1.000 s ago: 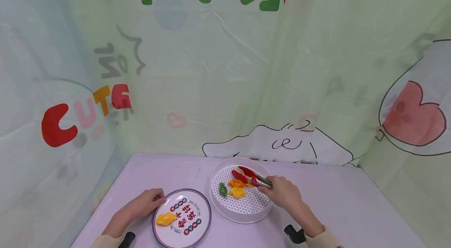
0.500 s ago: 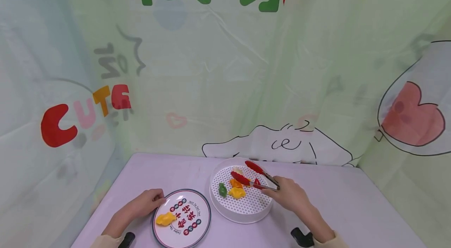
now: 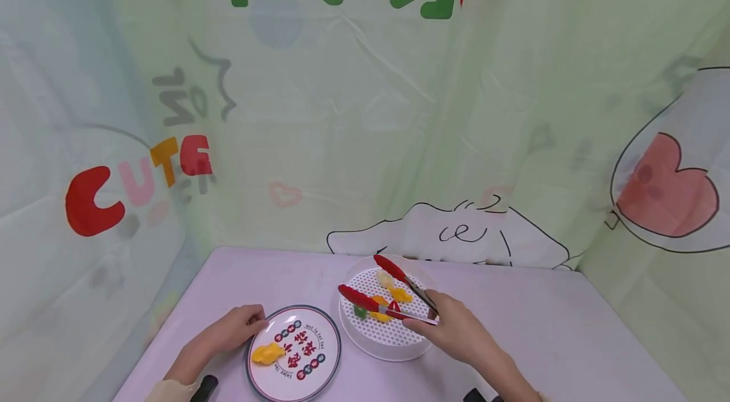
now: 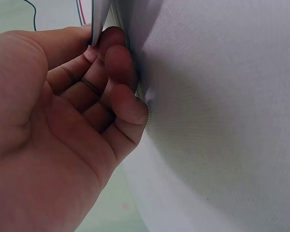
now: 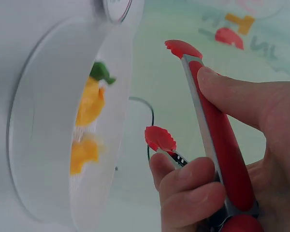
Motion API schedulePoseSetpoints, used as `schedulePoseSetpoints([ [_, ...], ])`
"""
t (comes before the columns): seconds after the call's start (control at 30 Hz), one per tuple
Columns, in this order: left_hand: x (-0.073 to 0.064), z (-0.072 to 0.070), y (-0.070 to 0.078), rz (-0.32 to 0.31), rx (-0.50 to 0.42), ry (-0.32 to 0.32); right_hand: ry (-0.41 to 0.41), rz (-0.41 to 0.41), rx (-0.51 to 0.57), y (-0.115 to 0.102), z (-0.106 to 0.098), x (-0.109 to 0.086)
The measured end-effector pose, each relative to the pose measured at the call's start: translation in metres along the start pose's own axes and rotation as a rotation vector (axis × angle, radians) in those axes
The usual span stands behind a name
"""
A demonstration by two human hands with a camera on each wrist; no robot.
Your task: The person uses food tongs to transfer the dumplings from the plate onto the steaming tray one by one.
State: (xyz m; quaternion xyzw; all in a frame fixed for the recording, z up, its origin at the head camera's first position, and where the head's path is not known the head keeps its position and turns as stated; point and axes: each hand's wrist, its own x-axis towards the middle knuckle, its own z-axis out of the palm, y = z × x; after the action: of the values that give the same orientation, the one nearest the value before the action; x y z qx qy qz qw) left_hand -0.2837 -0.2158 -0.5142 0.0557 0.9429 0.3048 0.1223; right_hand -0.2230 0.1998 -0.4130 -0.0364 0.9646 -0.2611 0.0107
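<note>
My left hand (image 3: pixel 239 327) pinches the rim of a round white plate (image 3: pixel 325 345), its thumb on top and fingers curled beneath, as the left wrist view shows. On that plate lies one yellow dumpling-shaped piece (image 3: pixel 268 354). My right hand (image 3: pixel 456 329) grips red-tipped metal tongs (image 3: pixel 360 298), their arms spread apart with nothing between the tips. They hover over a white perforated steamer basket (image 3: pixel 393 351). Inside it are a cream piece (image 3: pixel 386 279), a yellow piece (image 3: pixel 401 295), a green piece (image 3: pixel 360 312) and orange-yellow ones partly hidden by the tongs.
Plate and basket stand side by side on a pale lilac table (image 3: pixel 513 319), the basket farther back. A printed fabric curtain (image 3: pixel 365 136) encloses the table's back and sides.
The tongs have spread from nearly closed beside the cream piece and swung left and nearer over the basket. My right hand has moved slightly with them. My left hand and the plate stay put.
</note>
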Motion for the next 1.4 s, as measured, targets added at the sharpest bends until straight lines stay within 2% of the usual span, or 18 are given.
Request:
schedulePoseSetpoints([
  [0.13, -0.002, -0.001, 0.002, -0.001, -0.002, -0.001, -0.034, -0.033, 0.014, -0.016, 0.014, -0.010],
  [0.4, -0.002, -0.002, 0.003, 0.006, -0.012, -0.009, -0.228, -0.117, 0.190, -0.041, 0.050, -0.022],
  [0.47, -0.002, -0.002, 0.002, 0.001, -0.015, -0.008, -0.268, -0.117, 0.220, -0.044, 0.061, -0.023],
  [0.67, -0.003, -0.001, 0.003, 0.001, -0.015, 0.001, -0.334, -0.089, 0.225, -0.051, 0.093, -0.024],
  [0.8, -0.003, -0.003, 0.003, 0.003, -0.011, -0.005, -0.370, -0.071, 0.182, -0.055, 0.106, -0.023],
  [1.0, -0.006, -0.005, 0.005, 0.023, -0.015, -0.005, -0.391, -0.081, 0.116, -0.060, 0.113, -0.020],
  [1.17, -0.006, -0.004, 0.004, 0.030, -0.018, -0.009, -0.374, -0.139, 0.056, -0.061, 0.113, -0.019],
  [1.4, -0.002, -0.002, 0.000, 0.023, -0.001, -0.001, -0.344, -0.244, 0.053, -0.060, 0.112, -0.018],
])
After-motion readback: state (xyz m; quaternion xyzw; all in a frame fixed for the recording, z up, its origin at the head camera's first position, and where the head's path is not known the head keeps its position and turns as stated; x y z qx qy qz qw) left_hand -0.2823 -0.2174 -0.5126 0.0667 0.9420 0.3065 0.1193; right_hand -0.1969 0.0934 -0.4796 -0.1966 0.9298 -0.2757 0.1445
